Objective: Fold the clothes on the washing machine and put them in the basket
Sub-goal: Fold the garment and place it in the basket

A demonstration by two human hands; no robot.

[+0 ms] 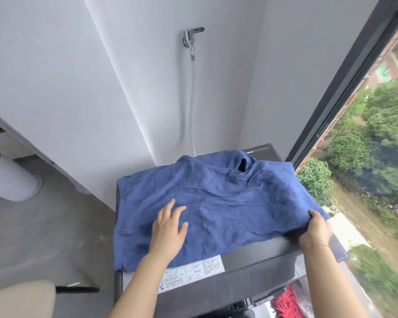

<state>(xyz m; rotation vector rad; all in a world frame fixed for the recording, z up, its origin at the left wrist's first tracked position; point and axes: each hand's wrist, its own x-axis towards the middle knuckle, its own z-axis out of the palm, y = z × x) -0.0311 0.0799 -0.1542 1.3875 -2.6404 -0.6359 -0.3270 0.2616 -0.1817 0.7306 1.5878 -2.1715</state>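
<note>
A blue shirt (216, 198) lies spread and wrinkled over the dark top of the washing machine (262, 255), collar toward the wall. My left hand (169, 226) lies flat on the cloth near its front left part, fingers straight and spread. My right hand (315, 228) grips the shirt's front right edge at the machine's right side, fingers curled under the fabric. No basket is in view.
A white label (191, 271) is stuck on the machine's front top. A tap and white hose (192, 42) hang on the wall behind. A large window (365, 157) runs along the right. Red fringed fabric (285, 304) shows at the bottom right. A white pot (9, 180) stands on the floor at left.
</note>
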